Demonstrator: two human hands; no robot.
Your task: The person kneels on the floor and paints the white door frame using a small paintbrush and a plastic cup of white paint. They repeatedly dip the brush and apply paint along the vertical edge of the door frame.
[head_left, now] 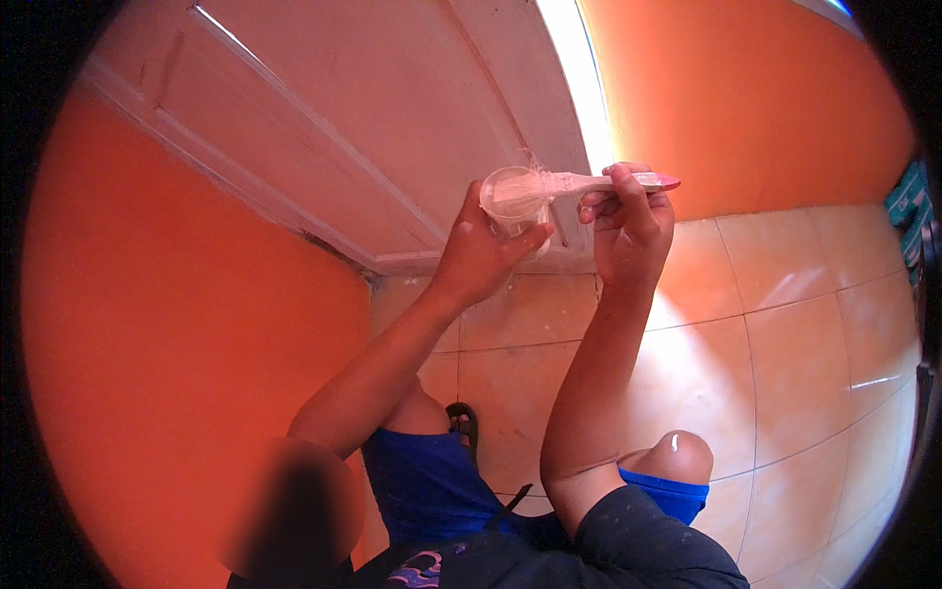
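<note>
1. Nearest, at the lower edge, a dark shirt and blue shorts are seen from above, with a bare knee at the right.
2. Below the shorts' left leg, a dark sandal is seen on the tiled floor, which is partly lit by a bright patch.
3. Both forearms are stretched forward. A clear plastic cup is gripped by the left hand, with the fingers and thumb closed around its side.
4. A paintbrush is pinched by its handle in the right hand; its red tip is pointed right.
5. The pale bristles are held at the cup's mouth; whether they are dipped inside or laid across the rim cannot be told.
6. Beyond the hands, a pale pinkish panelled door is shown, edged by a bright strip and flanked by orange walls.
7. At the far right, blue-green packages are partly cut off.
</note>
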